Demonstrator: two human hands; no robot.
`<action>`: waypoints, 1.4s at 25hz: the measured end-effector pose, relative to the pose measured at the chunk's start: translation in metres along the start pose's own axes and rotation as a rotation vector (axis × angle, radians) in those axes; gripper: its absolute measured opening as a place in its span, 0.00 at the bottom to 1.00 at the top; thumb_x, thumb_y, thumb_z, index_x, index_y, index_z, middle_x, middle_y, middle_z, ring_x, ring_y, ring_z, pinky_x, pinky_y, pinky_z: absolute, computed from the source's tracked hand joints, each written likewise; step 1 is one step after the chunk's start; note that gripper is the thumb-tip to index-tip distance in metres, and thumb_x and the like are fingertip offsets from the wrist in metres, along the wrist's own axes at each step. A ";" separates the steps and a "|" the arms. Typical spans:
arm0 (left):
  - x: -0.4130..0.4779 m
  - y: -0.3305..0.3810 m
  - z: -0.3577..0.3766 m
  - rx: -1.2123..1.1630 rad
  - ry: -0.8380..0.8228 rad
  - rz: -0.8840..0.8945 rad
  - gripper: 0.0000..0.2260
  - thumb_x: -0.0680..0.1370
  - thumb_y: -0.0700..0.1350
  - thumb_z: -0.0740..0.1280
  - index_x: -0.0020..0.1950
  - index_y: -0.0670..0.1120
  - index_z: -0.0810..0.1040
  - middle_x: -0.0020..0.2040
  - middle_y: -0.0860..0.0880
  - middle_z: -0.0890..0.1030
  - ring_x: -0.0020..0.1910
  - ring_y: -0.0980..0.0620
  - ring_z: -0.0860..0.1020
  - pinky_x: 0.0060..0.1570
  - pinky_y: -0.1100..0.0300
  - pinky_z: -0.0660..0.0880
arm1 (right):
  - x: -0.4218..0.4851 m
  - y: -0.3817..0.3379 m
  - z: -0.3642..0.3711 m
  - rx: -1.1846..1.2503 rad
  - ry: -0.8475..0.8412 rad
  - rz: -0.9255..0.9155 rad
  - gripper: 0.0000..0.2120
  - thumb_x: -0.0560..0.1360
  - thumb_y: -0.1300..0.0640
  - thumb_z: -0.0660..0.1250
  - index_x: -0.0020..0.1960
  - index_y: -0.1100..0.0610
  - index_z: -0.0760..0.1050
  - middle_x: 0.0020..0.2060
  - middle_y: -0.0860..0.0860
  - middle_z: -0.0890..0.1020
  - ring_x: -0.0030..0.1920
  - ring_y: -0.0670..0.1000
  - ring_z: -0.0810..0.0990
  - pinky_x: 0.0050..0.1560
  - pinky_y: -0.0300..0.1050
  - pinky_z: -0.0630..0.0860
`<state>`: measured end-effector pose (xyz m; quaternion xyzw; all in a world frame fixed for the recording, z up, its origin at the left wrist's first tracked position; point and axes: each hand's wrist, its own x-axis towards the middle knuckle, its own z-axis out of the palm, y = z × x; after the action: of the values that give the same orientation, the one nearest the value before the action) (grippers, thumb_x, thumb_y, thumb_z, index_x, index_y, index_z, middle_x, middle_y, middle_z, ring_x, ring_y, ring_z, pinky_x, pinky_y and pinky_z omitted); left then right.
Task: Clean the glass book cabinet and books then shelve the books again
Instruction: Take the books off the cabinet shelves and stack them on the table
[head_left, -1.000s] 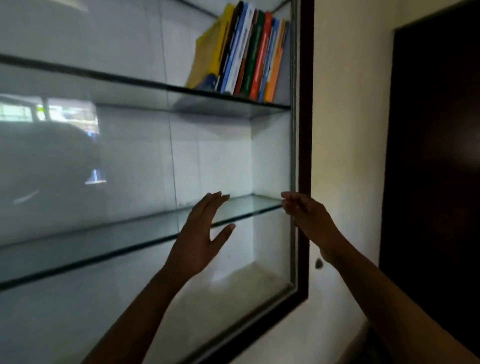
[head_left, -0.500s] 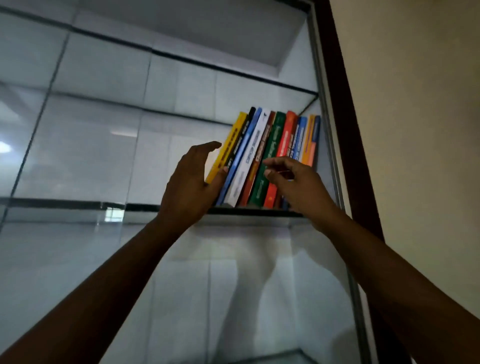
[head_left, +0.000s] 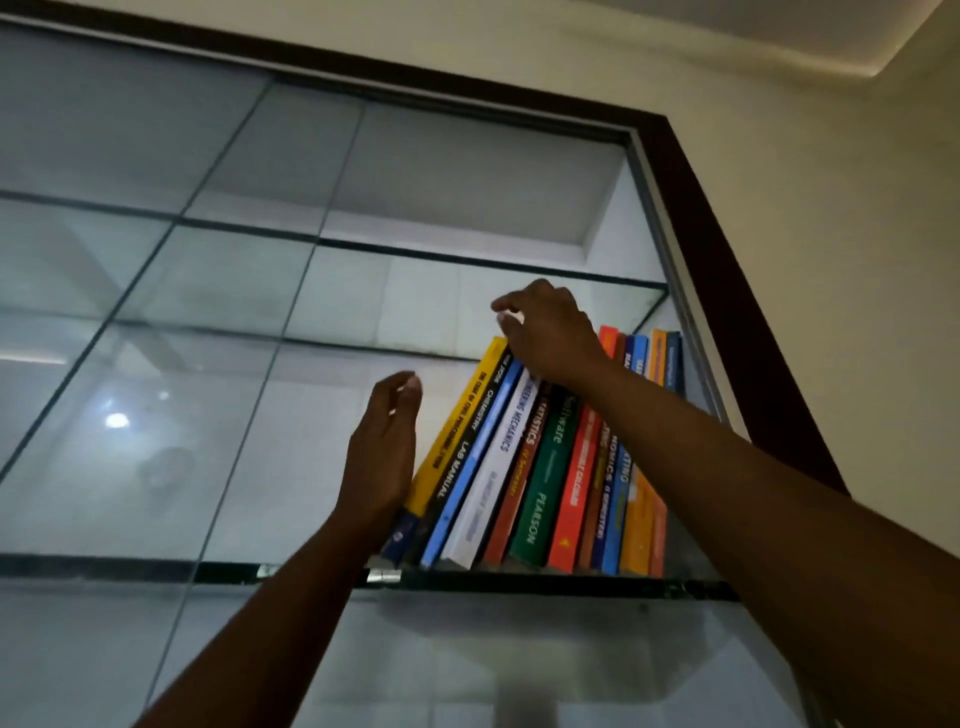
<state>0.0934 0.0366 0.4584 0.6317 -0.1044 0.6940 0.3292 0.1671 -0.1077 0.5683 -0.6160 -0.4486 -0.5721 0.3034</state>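
The fingers of the right hand (head_left: 550, 332) curl over the top edges of the leaning paperback books (head_left: 540, 462), hooked down behind the white and blue spines near the left end of the row — bent and touching the books, though whether they pinch one book or only rest on several I cannot tell. The left hand (head_left: 382, 457) stands flat and open, fingers straight and together, its palm against the outer cover of the yellow-spined paperback book (head_left: 451, 434) that leans at the row's left end. The row stands on the clear glass shelf (head_left: 156, 569) below both hands, packed toward the dark wooden cabinet frame (head_left: 727, 249) beyond the right fingertips. This looks like the start of unloading the shelf for cleaning — or squaring up the books. The next move likely calls for tipping the hooked spines outward while the left palm braces the row, so the leaning books do not slide flat onto the glass.
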 end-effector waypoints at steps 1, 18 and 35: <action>0.003 -0.004 -0.002 -0.049 0.013 -0.053 0.11 0.81 0.55 0.55 0.60 0.56 0.71 0.61 0.50 0.76 0.61 0.50 0.74 0.63 0.51 0.69 | 0.006 -0.003 0.002 -0.144 -0.082 0.030 0.19 0.81 0.49 0.52 0.66 0.55 0.71 0.65 0.56 0.67 0.67 0.57 0.63 0.66 0.54 0.62; 0.001 0.002 -0.014 -0.015 -0.175 -0.149 0.22 0.78 0.48 0.64 0.71 0.50 0.66 0.64 0.47 0.75 0.62 0.46 0.73 0.64 0.43 0.69 | 0.037 -0.034 -0.021 0.806 -0.165 0.128 0.12 0.78 0.60 0.62 0.59 0.63 0.76 0.52 0.61 0.81 0.42 0.50 0.80 0.42 0.36 0.77; -0.004 0.008 -0.012 -0.061 -0.204 -0.171 0.23 0.78 0.50 0.62 0.72 0.52 0.63 0.66 0.48 0.74 0.64 0.47 0.72 0.66 0.47 0.68 | 0.034 -0.008 -0.013 -0.237 -0.219 0.104 0.24 0.77 0.40 0.58 0.57 0.57 0.80 0.58 0.55 0.79 0.61 0.55 0.74 0.59 0.47 0.71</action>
<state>0.0784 0.0359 0.4547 0.6952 -0.1040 0.5923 0.3937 0.1521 -0.1086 0.6020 -0.7285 -0.3760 -0.5338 0.2072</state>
